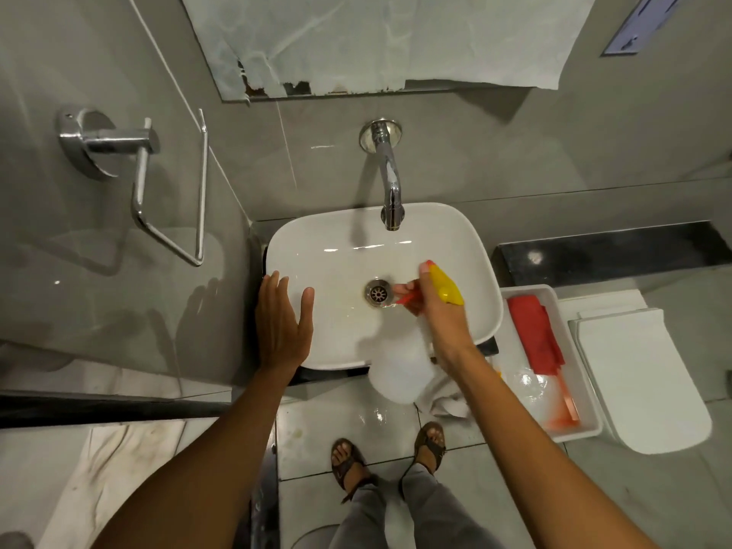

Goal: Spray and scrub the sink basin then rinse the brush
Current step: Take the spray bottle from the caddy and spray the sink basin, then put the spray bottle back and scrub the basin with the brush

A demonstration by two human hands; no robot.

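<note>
A white sink basin (340,247) sits below a chrome wall tap (390,180), with a metal drain (378,293) at its middle. My right hand (435,311) is closed around a spray bottle (445,287) with a yellow head and red trigger; its nozzle points into the basin near the drain. The bottle's white body (400,370) hangs below the sink's front rim. My left hand (283,322) lies flat and open on the basin's left rim, holding nothing. A brush with a red-orange handle (566,406) lies in a white tray to the right.
The white tray (550,295) right of the sink also holds a red cloth (534,334). A white toilet lid (641,374) is further right. A chrome towel holder (138,172) projects from the left wall. My sandalled feet (390,453) stand on wet floor tiles.
</note>
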